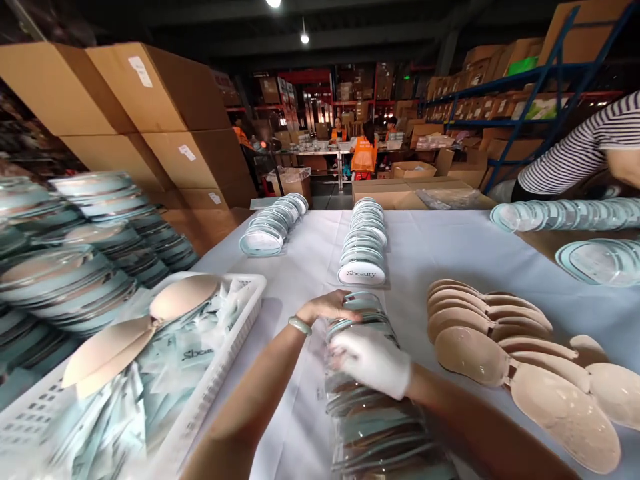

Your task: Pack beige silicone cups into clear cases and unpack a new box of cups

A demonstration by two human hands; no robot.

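Note:
A row of clear-wrapped, light-blue-edged bra packs [380, 423] runs toward me down the middle of the table. At its far end my left hand [327, 307], bare with a pale bangle at the wrist, grips the packs; its thumb lies across them and its other fingers are mostly hidden. My right hand [373, 357], in a white glove, is just nearer, over the same row. Motion smears its fingers, so its grip is unclear. Beyond my hands stands another row of packs, its front one with a white "beauty" label [361, 273]. Beige stick-on bras [473, 357] lie nested to the right.
A white plastic basket [250, 300] at left holds sachets and a beige bra [185, 297]. Stacked packs [55, 287] rise beyond it, near large cartons [175, 153]. More pack rows stand on the white tabletop [435, 247]. A person's striped sleeve [570, 150] shows at right.

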